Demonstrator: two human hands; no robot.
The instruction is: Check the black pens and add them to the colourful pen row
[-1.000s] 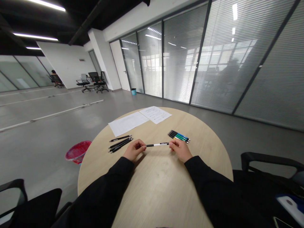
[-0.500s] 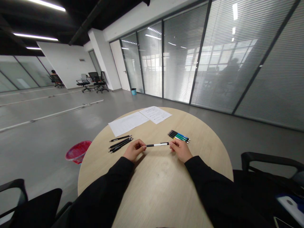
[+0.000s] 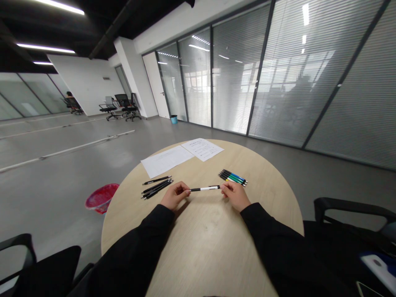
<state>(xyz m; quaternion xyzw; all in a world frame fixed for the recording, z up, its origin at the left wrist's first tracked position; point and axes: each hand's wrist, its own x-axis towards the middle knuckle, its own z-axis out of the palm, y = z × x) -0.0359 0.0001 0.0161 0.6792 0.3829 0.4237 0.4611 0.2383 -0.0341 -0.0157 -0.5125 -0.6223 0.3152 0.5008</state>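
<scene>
A white pen [image 3: 206, 188] with a black grip and black clip lies level between my hands, over the round table [image 3: 207, 231]. My left hand [image 3: 177, 194] pinches its dark tip end between thumb and fingers. At the other end, my right hand [image 3: 234, 195] is closed on the clip end. Left of my left hand, several black pens [image 3: 157, 189] lie in a loose bunch. Just beyond my right hand sits a row of pens with blue, green and yellow barrels [image 3: 233, 176], partly hidden by that hand.
Two printed paper sheets [image 3: 167, 160] lie at the table's far edge. On the floor to the left stands a red basin or bin [image 3: 101, 198]. Black chairs flank me, one with an armrest [image 3: 352, 206] at the right. Glass partitions [image 3: 235, 74] run behind.
</scene>
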